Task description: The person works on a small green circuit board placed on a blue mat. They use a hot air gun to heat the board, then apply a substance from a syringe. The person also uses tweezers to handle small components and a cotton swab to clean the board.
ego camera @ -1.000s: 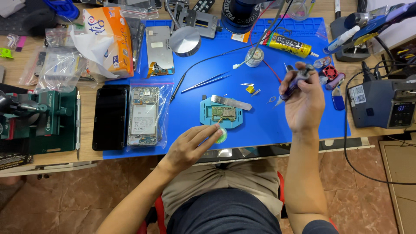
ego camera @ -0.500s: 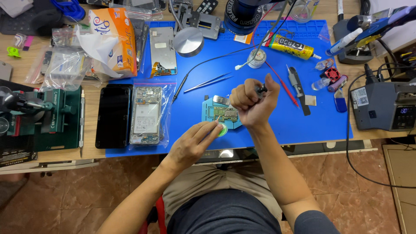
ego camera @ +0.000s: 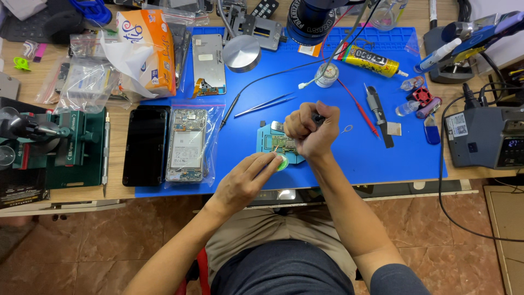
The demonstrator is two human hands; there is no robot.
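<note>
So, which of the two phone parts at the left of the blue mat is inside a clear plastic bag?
The opened phone body, showing silver inner parts. The plain black one to its left lies bare.

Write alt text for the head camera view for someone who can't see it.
A right hand holds a dark-handled tool over a small circuit board in a light blue holder on a blue work mat, while the left hand touches a small green round dish beside it.

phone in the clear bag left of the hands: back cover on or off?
Off. The phone lies flat inside the clear bag on the blue mat, with its internal parts and frame exposed.
</note>
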